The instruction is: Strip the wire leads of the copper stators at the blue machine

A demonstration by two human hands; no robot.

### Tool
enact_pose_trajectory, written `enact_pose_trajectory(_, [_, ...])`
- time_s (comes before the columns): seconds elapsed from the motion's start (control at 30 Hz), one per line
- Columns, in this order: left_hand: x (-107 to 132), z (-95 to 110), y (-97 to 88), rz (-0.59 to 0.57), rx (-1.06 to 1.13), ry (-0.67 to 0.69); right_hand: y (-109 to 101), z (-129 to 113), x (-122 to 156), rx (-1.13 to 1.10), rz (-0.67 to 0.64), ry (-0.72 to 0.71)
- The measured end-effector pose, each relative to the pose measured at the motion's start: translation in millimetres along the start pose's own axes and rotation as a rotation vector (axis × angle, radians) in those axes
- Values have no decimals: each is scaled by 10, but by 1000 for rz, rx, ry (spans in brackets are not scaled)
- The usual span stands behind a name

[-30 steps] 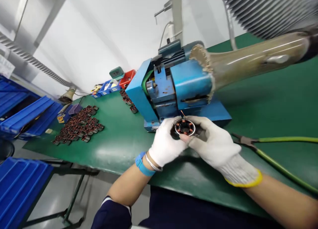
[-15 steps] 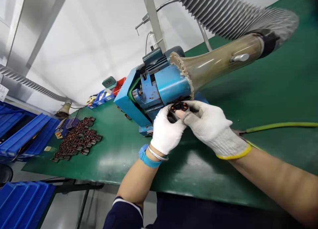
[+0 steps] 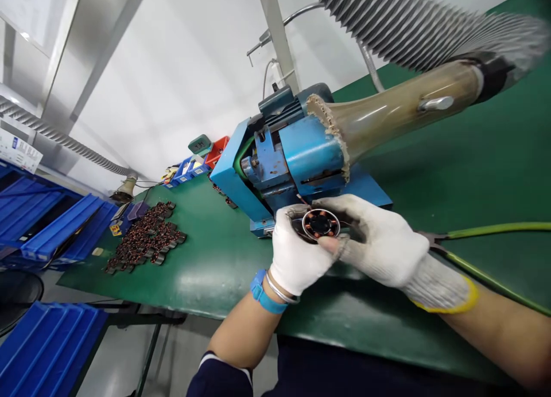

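Note:
Between my two gloved hands is a motor stator (image 3: 321, 224), a round ring with copper windings and a dark core, its open face turned up toward me. My left hand (image 3: 297, 250), in a white glove, is closed around its left side. From the right, my right hand (image 3: 374, 236) grips it, with the bare thumb tip at the lower rim. Thin wires stick out near the fingers. Just behind the hands stands a blue belt-driven machine (image 3: 310, 150) with a slot in its rounded cover; the stator is apart from it.
A tan suction pipe (image 3: 387, 113) runs from the machine into a grey ribbed hose (image 3: 400, 24). Green-handled pliers (image 3: 456, 242) lie at right. Many stators (image 3: 146, 236) are heaped at left on the green table (image 3: 206, 271). Blue bins (image 3: 64, 230) stand beyond the left edge.
My hands have drawn the stator back from the machine toward me. Its face is now tilted up, with the bright rim showing. The view has shifted slightly.

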State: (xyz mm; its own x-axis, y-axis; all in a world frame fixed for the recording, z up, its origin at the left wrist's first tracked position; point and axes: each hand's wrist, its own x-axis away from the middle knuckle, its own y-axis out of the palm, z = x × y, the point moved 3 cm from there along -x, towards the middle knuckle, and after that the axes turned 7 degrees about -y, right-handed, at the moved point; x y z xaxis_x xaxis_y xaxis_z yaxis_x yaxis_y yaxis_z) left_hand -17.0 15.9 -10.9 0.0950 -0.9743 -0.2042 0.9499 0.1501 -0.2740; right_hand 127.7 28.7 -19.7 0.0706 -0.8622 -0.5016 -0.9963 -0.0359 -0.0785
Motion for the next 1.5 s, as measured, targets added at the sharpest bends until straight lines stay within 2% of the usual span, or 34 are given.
enact_pose_trajectory(0.1, [25, -75, -25, -2, 62, 0, -1, -38, 57, 151, -17, -102])
enact_pose_trajectory(0.23, [19, -63, 2, -20, -11, -34, -3, -125, 77, 349, 3, -226])
enact_pose_trajectory(0.3, [25, -19, 29, -49, -50, -69, -25, -135, 50, 342, -21, -157])
enact_pose_trajectory(0.37, [31, 31, 48, -62, -31, -94, -88, -101, 2, 196, 41, 25])
enact_pose_trajectory(0.43, [29, 58, 45, -38, 13, -120, -173, -36, -42, -38, 238, 220])
enact_pose_trajectory(0.5, [21, 49, 26, -5, 43, -151, -223, 33, -60, -216, 445, 355])
enact_pose_trajectory(0.57, [13, 5, 15, -29, 105, -182, -197, 80, -59, -252, 489, 443])
enact_pose_trajectory(0.63, [12, -50, 22, -97, 212, -197, -114, 88, -49, -199, 378, 457])
enact_pose_trajectory(0.7, [20, -89, 40, -163, 272, -188, -41, 66, -41, -177, 275, 405])
enact_pose_trajectory(0.77, [35, -95, 61, -202, 230, -162, -38, 47, -50, -208, 257, 378])
enact_pose_trajectory(0.83, [49, -71, 74, -189, 127, -138, -124, 51, -80, -247, 348, 421])
enact_pose_trajectory(0.93, [49, -16, 80, -86, 2, -125, -297, 53, -124, -278, 591, 480])
enact_pose_trajectory(0.97, [41, -2, 85, -49, -9, -131, -316, 44, -134, -262, 607, 486])
enact_pose_trajectory(1.03, [12, 15, 103, 10, 8, -143, -265, 22, -138, -200, 488, 489])
enact_pose_trajectory(1.1, [-36, 27, 130, 47, 45, -145, -141, 1, -117, -117, 268, 465])
enact_pose_trajectory(1.2, [-132, 60, 170, 75, 49, -122, -3, -9, -87, 27, 79, 345])
enact_pose_trajectory(1.3, [-232, 121, 192, 112, -20, -72, 26, 26, -128, 79, 63, 280])
enact_pose_trajectory(1.5, [-354, 218, 223, 161, -112, 3, 26, 58, -263, -83, 110, 214])
